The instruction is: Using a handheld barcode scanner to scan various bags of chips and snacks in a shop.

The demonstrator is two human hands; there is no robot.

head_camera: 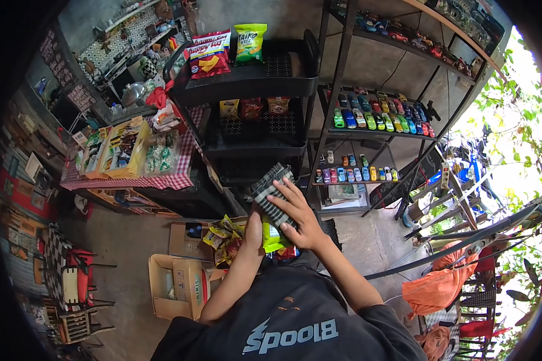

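A yellow-green snack bag [273, 238] is in front of my chest, largely covered by a dark checkered cloth [273, 194]. My left hand [254, 228] grips the bag from its left side, and most of its fingers are hidden behind it. On top of the cloth lies my right hand [296, 212], fingers spread, holding it against the bag. Beneath my forearms, a pile of snack packets [226, 241] in yellow and red shows partly. Beyond my hands stands a black tiered cart [248, 85]; red-and-white chip bags [210, 54] and a green chip bag [250, 43] stand on its top tier.
Small snack packets [251, 109] sit on the cart's middle tier. Rows of toy cars [379, 118] fill a metal rack at right. A table with a checkered tablecloth [171, 176] holds snack boxes at left. An open cardboard box [176, 284] is on the floor.
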